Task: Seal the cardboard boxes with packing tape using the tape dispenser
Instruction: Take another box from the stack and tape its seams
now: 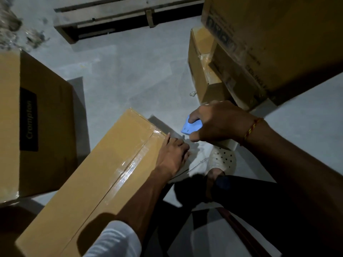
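The long cardboard box lies on the concrete floor, its centre seam already covered by a glossy strip of clear packing tape that runs to the far end. The left hand rests on that end of the box, fingers straight and close together, pressing the tape down at the edge. The right hand hovers just past the box end, fingers curled round the blue tape dispenser; a thin stretch of tape seems to run from the box to the dispenser, though the dim light makes that hard to confirm.

The step in hand looks like cutting the strip free. To do it well, the left hand should keep firm pressure right at the box edge so the tape cannot peel back, while the right tilts the dispenser so its blade bites the taut tape, then snaps it off with a short twist. After that, the loose tail wants smoothing down over the end face. Other cartons stand nearby, a printed box to the left and stacked boxes to the right.
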{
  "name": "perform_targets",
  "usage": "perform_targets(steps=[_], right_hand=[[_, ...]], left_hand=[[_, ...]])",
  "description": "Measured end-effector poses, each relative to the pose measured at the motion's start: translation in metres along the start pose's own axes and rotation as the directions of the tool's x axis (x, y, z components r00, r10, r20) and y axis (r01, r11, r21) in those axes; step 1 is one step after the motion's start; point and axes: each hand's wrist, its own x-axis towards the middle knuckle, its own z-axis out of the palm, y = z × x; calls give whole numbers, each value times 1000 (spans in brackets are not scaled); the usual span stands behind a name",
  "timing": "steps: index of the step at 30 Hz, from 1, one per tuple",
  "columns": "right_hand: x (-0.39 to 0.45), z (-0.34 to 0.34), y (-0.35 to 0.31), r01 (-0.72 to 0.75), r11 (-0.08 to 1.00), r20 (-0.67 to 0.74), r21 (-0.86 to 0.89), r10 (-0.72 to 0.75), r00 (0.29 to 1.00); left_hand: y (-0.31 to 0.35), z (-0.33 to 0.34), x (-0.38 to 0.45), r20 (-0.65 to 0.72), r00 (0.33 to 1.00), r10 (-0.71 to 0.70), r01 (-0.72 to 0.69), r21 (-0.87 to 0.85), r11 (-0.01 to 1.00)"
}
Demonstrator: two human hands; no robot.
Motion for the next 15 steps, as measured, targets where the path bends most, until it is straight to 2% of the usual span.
perform_targets(steps=[2,5,7,10,15], right_hand=[[0,2,0,14,1000,-4,3,-14,1000],[3,0,1,-5,1000,10,30,5,1000],[7,-1,3,-6,999,12,44,6,1000],[11,2,3,-17,999,13,51,16,1000],[16,10,2,-28,1000,67,-3,28,997]], left_hand=[[-1,-4,-2,54,999,2,-4,30,1000],[0,-7,-9,194,981,-29,-4,171,985],[2,-7,-17,219,975,-38,-19,250,968],[-7,-6,-23,208,975,-74,4,318,948],[-96,-21,-28,22,960,-279,259,307,916]])
